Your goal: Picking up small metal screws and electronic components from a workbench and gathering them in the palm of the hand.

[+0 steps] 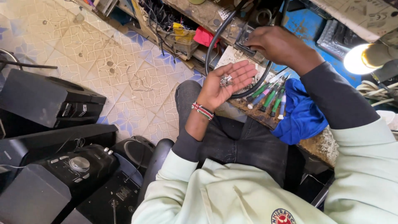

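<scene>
Screws (226, 80) on open left palm (224, 85)

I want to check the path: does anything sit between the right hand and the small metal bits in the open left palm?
Nothing visible does. The metal bits lie bare on the left hand; the right hand rests higher up at the bench.

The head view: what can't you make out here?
- Small metal bits in the open left hand: too small to identify.
- Right hand: its fingertips hide what they touch on the dark part.
- Lamp: glare washes out its bulb.
- Black speaker: cut off by the left edge.
</scene>
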